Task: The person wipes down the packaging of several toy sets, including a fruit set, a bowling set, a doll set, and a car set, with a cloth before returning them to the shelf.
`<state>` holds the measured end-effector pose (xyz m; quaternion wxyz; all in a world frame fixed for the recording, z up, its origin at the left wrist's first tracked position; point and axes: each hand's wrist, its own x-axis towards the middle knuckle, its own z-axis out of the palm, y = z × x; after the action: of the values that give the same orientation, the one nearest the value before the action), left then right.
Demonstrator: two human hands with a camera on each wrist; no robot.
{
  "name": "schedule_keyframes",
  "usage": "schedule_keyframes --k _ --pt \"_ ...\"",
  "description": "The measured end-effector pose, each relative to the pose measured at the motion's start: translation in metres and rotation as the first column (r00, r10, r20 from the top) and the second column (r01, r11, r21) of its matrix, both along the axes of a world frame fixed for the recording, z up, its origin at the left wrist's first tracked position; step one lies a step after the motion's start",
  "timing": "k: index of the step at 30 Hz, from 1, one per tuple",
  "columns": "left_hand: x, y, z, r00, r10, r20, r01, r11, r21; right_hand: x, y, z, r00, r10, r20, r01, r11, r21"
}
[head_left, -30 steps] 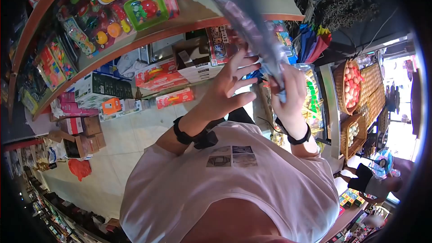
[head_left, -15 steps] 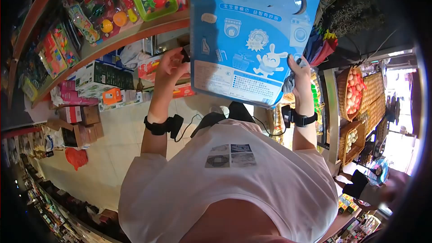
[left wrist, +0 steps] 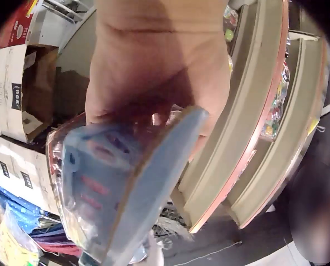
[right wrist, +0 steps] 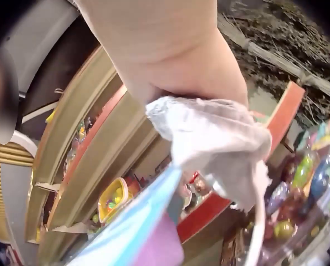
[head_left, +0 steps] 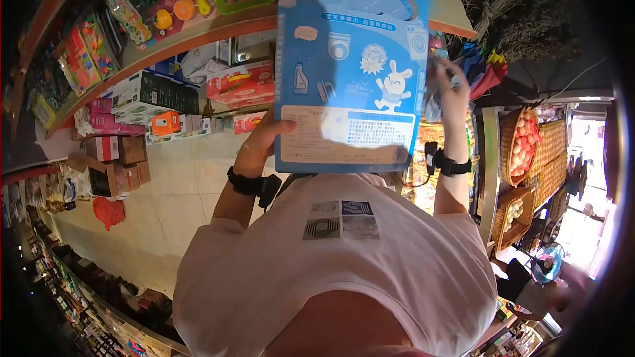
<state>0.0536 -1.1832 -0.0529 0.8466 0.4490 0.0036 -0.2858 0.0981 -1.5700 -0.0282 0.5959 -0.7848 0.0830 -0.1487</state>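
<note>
In the head view a blue, card-backed toy package with a printed white rabbit stands before the chest, its printed back towards me. My left hand grips its lower left edge, thumb over the printed side. The left wrist view shows the card edge-on and a clear plastic blister on its other face; the curled fingers are partly hidden. Beside the package's right edge is my right hand, holding a crumpled whitish cloth. That cloth hides most of the right fingers in the right wrist view.
Curved shelves with packed toys rise in front and to the left. Boxes stand below them on the left. Baskets of eggs are on the right, near a folded rainbow umbrella. Another person is at lower right.
The package turned from edge-on to show its printed back, then came lower. My left hand came off the far side and now grips its left edge; my right hand moved just off the right edge.
</note>
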Motion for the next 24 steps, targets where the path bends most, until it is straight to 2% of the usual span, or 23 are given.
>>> schedule_keyframes --k 2,5,6,7,8,9,10,14,15,18,21,23,24 --pt "-0.001 -0.004 -0.003 0.999 0.025 -0.020 -0.025 1.000 0.015 0.012 -0.007 0.022 0.972 -0.076 0.223 0.116 0.978 -0.171" --pt "0.004 -0.009 -0.002 0.999 -0.020 -0.049 0.025 0.995 0.102 0.025 0.040 0.059 0.894 0.081 0.440 0.084 0.936 -0.342" --pt "0.005 -0.011 0.000 0.998 -0.026 -0.064 0.033 0.993 0.113 0.023 0.055 0.067 0.916 0.166 0.365 0.045 0.862 -0.505" --pt "0.005 -0.014 0.003 0.996 -0.031 -0.078 0.040 0.992 0.124 0.029 0.064 0.062 0.925 0.254 0.282 -0.039 0.802 -0.596" --pt "0.005 -0.018 0.005 0.995 -0.035 -0.091 0.047 0.990 0.134 0.025 0.090 0.067 0.904 0.318 0.286 -0.117 0.827 -0.549" --pt "0.004 -0.022 0.006 0.996 -0.027 -0.086 0.039 0.988 0.148 0.026 0.101 0.059 0.911 0.352 0.214 -0.193 0.824 -0.532" --pt "0.002 -0.027 0.007 0.997 -0.018 -0.081 0.031 0.986 0.161 0.029 0.109 0.049 0.865 0.400 0.304 -0.099 0.729 -0.678" --pt "0.004 -0.035 0.014 0.996 0.059 -0.066 -0.044 0.978 0.204 -0.003 0.148 0.036 0.753 0.624 0.207 -0.331 0.632 -0.701" --pt "0.004 -0.035 0.013 0.994 0.085 -0.073 -0.073 0.986 0.152 -0.018 0.157 0.037 0.727 0.668 0.157 -0.387 0.588 -0.711" --pt "0.006 -0.026 0.005 0.987 0.140 -0.075 -0.139 0.990 0.024 -0.050 0.169 0.015 0.556 0.796 0.238 -0.417 0.515 -0.749" --pt "0.004 -0.018 -0.028 0.980 0.197 -0.019 -0.198 0.977 -0.083 -0.053 0.162 0.022 0.567 0.805 0.177 -0.355 0.432 -0.829" --pt "0.006 -0.013 -0.017 0.986 0.159 -0.055 -0.159 0.987 0.004 -0.037 0.144 0.039 0.669 0.742 -0.037 -0.515 0.428 -0.742" --pt "0.006 -0.010 -0.014 0.987 0.142 -0.073 -0.139 0.989 0.048 -0.023 0.130 0.040 0.715 0.699 0.006 -0.460 0.477 -0.749"
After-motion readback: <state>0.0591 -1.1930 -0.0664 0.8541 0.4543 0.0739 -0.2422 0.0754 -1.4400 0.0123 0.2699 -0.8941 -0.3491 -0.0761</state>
